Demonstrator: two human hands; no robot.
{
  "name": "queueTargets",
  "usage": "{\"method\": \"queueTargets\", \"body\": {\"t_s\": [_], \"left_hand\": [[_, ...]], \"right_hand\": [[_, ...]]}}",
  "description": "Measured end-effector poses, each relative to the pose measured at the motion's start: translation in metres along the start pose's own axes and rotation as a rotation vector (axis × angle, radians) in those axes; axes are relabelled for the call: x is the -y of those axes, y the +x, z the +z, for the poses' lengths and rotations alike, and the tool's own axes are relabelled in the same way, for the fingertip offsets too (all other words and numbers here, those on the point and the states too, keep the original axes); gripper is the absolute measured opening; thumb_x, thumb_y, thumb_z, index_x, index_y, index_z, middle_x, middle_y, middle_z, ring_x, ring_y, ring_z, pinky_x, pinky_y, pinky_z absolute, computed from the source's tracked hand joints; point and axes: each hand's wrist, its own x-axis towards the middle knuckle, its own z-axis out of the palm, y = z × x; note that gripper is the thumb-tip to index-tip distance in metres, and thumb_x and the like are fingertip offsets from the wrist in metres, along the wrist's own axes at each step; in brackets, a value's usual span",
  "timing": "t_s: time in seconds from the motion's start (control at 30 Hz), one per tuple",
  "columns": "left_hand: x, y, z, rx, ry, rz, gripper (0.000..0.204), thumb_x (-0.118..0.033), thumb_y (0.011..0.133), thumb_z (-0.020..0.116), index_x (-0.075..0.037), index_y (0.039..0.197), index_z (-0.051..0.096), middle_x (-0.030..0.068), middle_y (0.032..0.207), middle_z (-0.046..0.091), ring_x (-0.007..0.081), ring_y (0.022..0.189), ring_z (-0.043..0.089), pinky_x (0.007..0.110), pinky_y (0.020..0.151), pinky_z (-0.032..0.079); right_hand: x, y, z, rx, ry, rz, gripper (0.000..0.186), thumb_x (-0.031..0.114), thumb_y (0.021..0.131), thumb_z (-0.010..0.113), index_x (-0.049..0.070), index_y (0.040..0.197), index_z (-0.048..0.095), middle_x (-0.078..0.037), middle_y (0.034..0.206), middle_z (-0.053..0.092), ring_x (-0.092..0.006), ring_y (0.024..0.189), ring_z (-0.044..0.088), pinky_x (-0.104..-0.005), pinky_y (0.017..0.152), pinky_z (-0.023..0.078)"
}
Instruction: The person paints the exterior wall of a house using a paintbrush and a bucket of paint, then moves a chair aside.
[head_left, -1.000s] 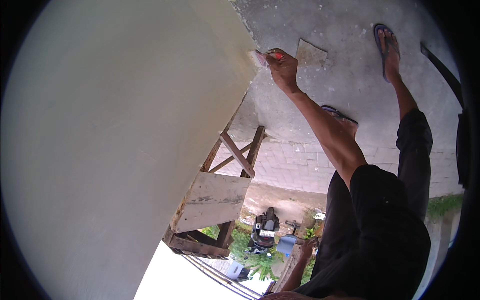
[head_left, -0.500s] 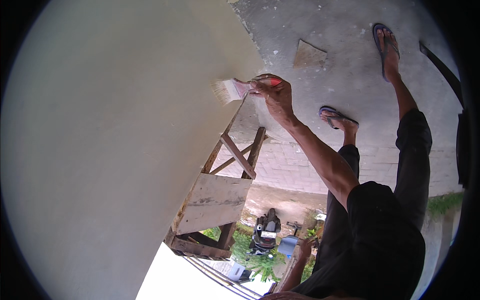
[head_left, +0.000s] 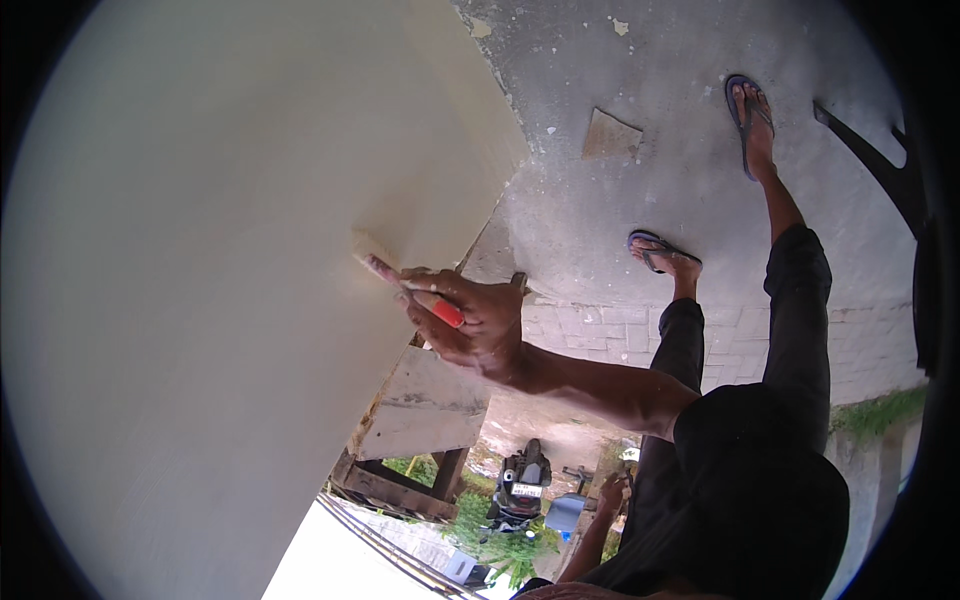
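Observation:
My right hand (head_left: 465, 318) is closed around the handle of a paintbrush (head_left: 384, 268) with a red handle end. Its pale bristles press against the smooth, light wall (head_left: 200, 300), which fills the left of the view. The wall around the bristles looks slightly yellower. Lower down, beside my dark trousers, my left hand (head_left: 612, 494) is small and partly hidden. Its fingers look curled around something I cannot make out.
Behind the wall's edge stands a wooden frame with a pale board (head_left: 425, 400). A motorbike (head_left: 522, 485) and a blue-grey object (head_left: 565, 513) are beyond. A flat broken piece (head_left: 610, 135) lies on the paint-spotted floor near my sandalled feet. A dark curved object (head_left: 880, 170) is at right.
My right hand has moved left and down with the paintbrush and turned over, taking the bristles from near the wall's edge further onto its face. The view has shifted slightly.

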Motion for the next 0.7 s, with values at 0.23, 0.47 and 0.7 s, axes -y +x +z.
{"method": "queueTargets", "body": {"t_s": [0.23, 0.47, 0.7], "left_hand": [[0.023, 0.04, -0.014, 0.102, -0.038, 0.291, 0.039, -0.013, 0.082, 0.05, -0.001, 0.118, 0.06, 0.01, 0.112, 0.063, 0.0186, 0.104, 0.058, 0.032, 0.092, 0.043], [0.062, 0.069, -0.015, -0.045, 0.087, 0.238, 0.044, -0.019, 0.082, 0.053, -0.003, 0.122, 0.058, 0.012, 0.117, 0.061, 0.0203, 0.108, 0.056, 0.031, 0.093, 0.042], [0.017, 0.004, 0.015, -0.076, 0.133, 0.031, 0.044, -0.02, 0.082, 0.054, -0.002, 0.122, 0.057, 0.0127, 0.12, 0.059, 0.0182, 0.102, 0.057, 0.029, 0.086, 0.045]], "right_hand": [[0.079, 0.022, 0.042, 0.283, 0.637, 0.129, 0.022, 0.005, 0.08, 0.071, 0.0, 0.101, 0.065, -0.011, 0.088, 0.07, -0.018, 0.079, 0.07, -0.0274, 0.067, 0.061], [-0.168, 0.082, -0.078, -0.031, 0.58, 0.639, 0.015, 0.013, 0.082, 0.071, 0.0, 0.085, 0.066, -0.011, 0.077, 0.067, -0.0224, 0.07, 0.069, -0.0375, 0.06, 0.061], [-0.282, 0.081, -0.139, -0.25, -0.082, 0.302, 0.011, 0.007, 0.083, 0.071, -0.001, 0.087, 0.066, -0.002, 0.074, 0.063, -0.0076, 0.061, 0.056, -0.0229, 0.051, 0.048]]}}
